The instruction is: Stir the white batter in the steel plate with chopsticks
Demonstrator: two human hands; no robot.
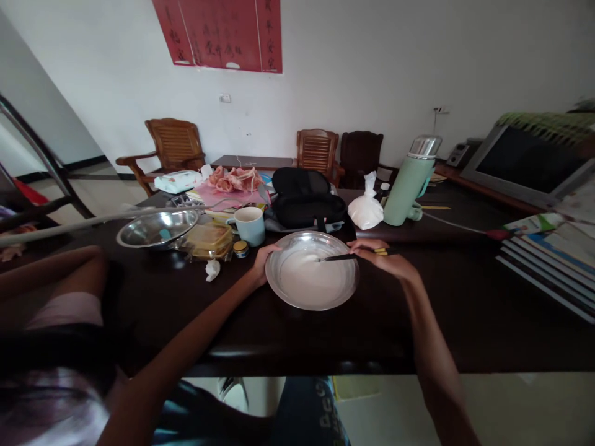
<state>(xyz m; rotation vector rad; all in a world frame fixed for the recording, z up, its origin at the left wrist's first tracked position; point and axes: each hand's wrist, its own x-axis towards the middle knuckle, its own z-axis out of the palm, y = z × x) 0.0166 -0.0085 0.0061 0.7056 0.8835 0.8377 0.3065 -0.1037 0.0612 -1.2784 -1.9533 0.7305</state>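
Note:
A wide metal bowl [312, 305] stands on the dark table in front of me, holding a smooth white liquid mixture [309, 279]. My left hand [264, 261] is closed on the bowl's left rim. Over the right rim, my right hand [382, 257] grips dark chopsticks [338, 256] with yellowish ends, their tips dipped into the mixture. Behind the bowl to the right sits a knotted plastic bag of white powder [365, 210]. A light blue mug [250, 225] and a small jar with a yellow lid [240, 249] are to the left.
A second metal bowl [158, 228], plastic food boxes [210, 240] and a crumpled tissue [212, 270] lie left. A black case [304, 201] is behind, a green thermos [408, 186] back right, stacked books [548, 266] far right. Another person's arm [51, 272] rests at left.

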